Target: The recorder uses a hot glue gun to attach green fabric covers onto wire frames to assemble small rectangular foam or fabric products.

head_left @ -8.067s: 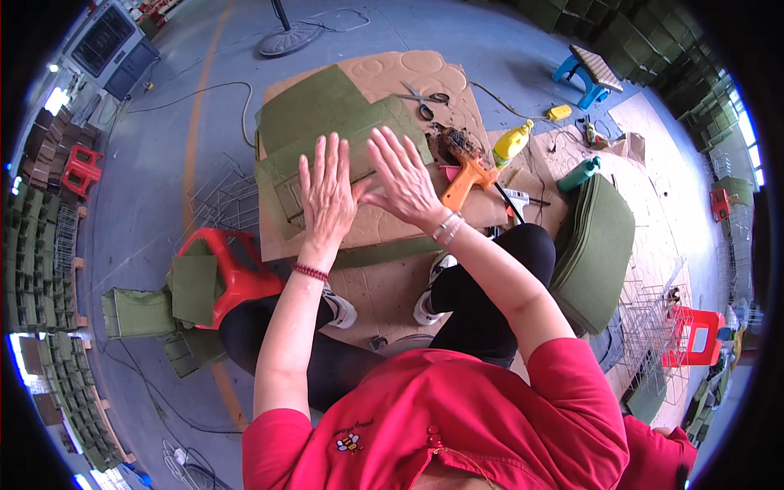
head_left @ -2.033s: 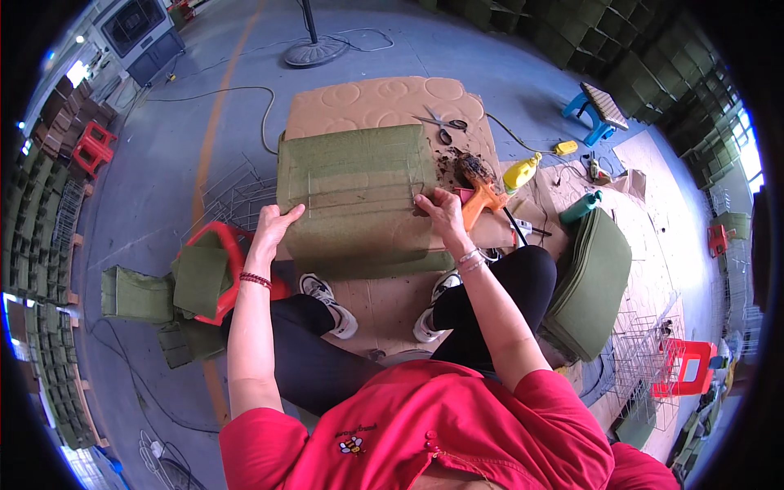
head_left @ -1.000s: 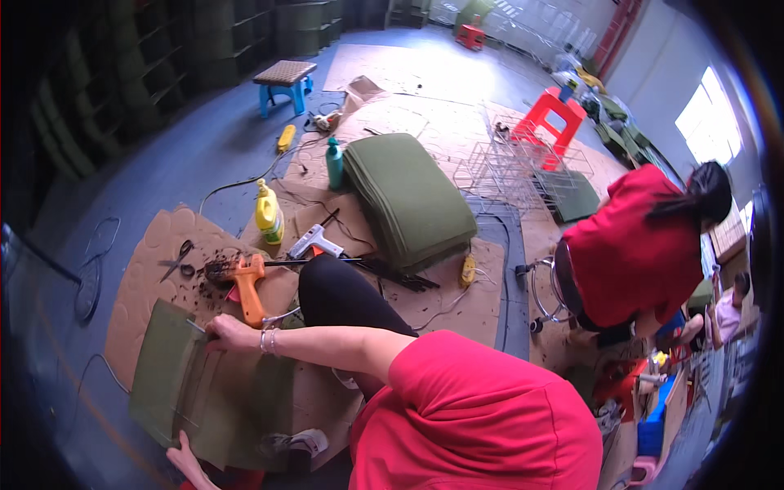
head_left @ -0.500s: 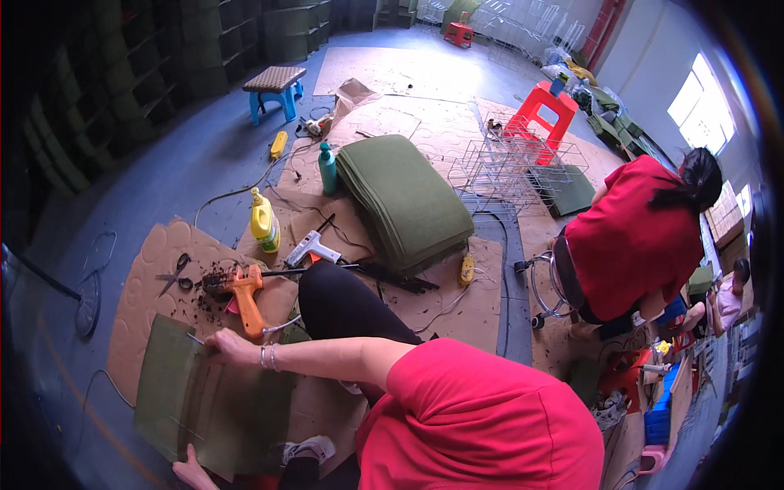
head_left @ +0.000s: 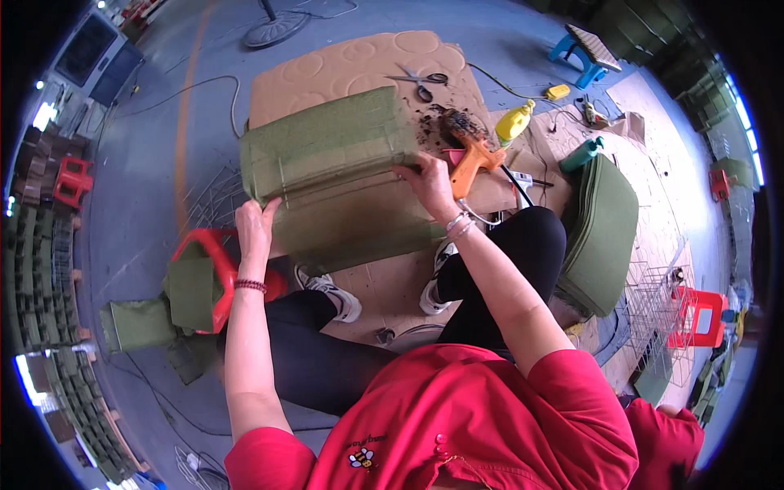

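Between my hands is a green felt-covered wire frame [head_left: 327,147], boxlike and hollow along its near side, with thin wires showing against the felt. My left hand [head_left: 255,227] pinches its near left corner, thumb and fingers closed on the edge. At the right end, my right hand [head_left: 430,186] grips the rim with bent fingers. Close by on the right lies an orange glue gun [head_left: 469,171], its front caked in dark residue. Behind it are black scissors [head_left: 420,80] on a cardboard sheet [head_left: 327,69]. A white glue gun [head_left: 523,188] lies farther right, partly hidden by my knee.
A stack of green felt sheets [head_left: 608,233], a teal bottle [head_left: 581,155] and a yellow bottle [head_left: 513,124] stand to the right. Wire frames [head_left: 653,318] are beyond. At left, green pieces lean on a red stool [head_left: 219,269]. A co-worker's red shirt [head_left: 665,441] shows lower right.
The view has swung round to the left, bringing the felt-covered frame to the middle and the co-worker to the lower right edge. Both hands remain on the frame.
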Demonstrator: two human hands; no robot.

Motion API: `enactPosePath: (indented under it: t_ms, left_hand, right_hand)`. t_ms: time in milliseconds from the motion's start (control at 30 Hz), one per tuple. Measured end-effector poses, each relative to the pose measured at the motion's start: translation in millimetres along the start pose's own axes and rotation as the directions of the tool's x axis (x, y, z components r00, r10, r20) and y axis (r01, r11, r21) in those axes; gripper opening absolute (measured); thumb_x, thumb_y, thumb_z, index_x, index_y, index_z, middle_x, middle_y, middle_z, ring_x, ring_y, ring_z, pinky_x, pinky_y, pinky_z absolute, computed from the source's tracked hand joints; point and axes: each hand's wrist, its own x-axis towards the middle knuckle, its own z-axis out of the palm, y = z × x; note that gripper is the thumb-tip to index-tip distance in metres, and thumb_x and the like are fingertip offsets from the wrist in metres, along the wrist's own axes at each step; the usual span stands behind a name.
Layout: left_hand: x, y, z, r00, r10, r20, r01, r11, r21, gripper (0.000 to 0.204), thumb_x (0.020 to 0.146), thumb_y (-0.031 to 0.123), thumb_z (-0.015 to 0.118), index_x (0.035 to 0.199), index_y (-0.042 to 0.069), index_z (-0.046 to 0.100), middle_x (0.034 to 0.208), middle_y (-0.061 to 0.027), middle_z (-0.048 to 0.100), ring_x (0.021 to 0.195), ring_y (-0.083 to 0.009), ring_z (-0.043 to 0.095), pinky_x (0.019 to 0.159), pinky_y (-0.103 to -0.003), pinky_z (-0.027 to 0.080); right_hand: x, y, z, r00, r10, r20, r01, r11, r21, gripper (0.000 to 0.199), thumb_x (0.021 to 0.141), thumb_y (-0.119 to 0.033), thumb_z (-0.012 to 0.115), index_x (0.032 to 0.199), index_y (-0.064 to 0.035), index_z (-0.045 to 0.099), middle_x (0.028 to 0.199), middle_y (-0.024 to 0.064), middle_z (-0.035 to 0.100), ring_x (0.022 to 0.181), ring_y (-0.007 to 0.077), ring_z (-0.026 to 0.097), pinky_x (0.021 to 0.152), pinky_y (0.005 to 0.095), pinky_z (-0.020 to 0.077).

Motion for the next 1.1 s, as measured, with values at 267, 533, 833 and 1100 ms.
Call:
enactPosePath:
  t_ms: [267, 533, 833, 1100]
  left_hand:
    - [-2.1, -0.3, 0.7, 1.0, 0.019, 0.0, -0.019, 0.999, -0.032, 0.044, 0.08, 0.027, 0.073, 0.061, -0.01, 0.059, 0.062, -0.0305, 0.055, 0.063, -0.0461, 0.058, 0.053, -0.047, 0.044]
    - [-1.1, -6.2, 6.7, 0.998, -0.05, 0.027, 0.053, 0.991, -0.119, 0.046, 0.078, 0.031, 0.075, 0.063, -0.01, 0.061, 0.065, -0.0304, 0.058, 0.066, -0.0456, 0.06, 0.055, -0.046, 0.045]
    - [0.6, -30.2, 19.7, 0.972, -0.114, 0.207, 0.207, 0.834, -0.512, 0.041, 0.078, 0.027, 0.075, 0.066, -0.01, 0.062, 0.05, -0.0142, 0.057, 0.046, -0.0167, 0.057, 0.048, -0.033, 0.043]
    - [5.1, -37.3, 17.0, 0.974, -0.061, 0.219, 0.147, 0.903, -0.404, 0.045, 0.078, 0.03, 0.075, 0.062, -0.009, 0.061, 0.052, -0.0176, 0.058, 0.047, -0.0232, 0.059, 0.051, -0.037, 0.044]
  right_hand:
    - [-1.1, -1.3, -2.4, 0.997, 0.051, 0.066, -0.052, 0.998, 0.021, 0.024, 0.075, -0.016, 0.075, 0.083, 0.0036, 0.063, 0.074, 0.0204, 0.063, 0.066, 0.0354, 0.061, 0.062, 0.0396, 0.0465]
    - [2.3, -14.2, -9.8, 0.986, 0.127, 0.106, -0.117, 0.989, -0.09, 0.025, 0.077, -0.016, 0.074, 0.082, 0.0041, 0.061, 0.075, 0.0209, 0.063, 0.07, 0.0373, 0.061, 0.063, 0.0402, 0.0471]
    - [-2.5, -8.3, -7.5, 0.993, -0.005, 0.115, 0.019, 0.992, -0.125, 0.022, 0.078, -0.013, 0.072, 0.086, 0.003, 0.058, 0.084, 0.0209, 0.061, 0.078, 0.0404, 0.059, 0.067, 0.0429, 0.046]
    - [-0.1, -5.6, -5.8, 0.989, -0.066, 0.134, 0.082, 0.989, -0.121, 0.019, 0.077, -0.009, 0.072, 0.082, 0.0034, 0.058, 0.082, 0.0184, 0.059, 0.074, 0.038, 0.058, 0.064, 0.0399, 0.0454]
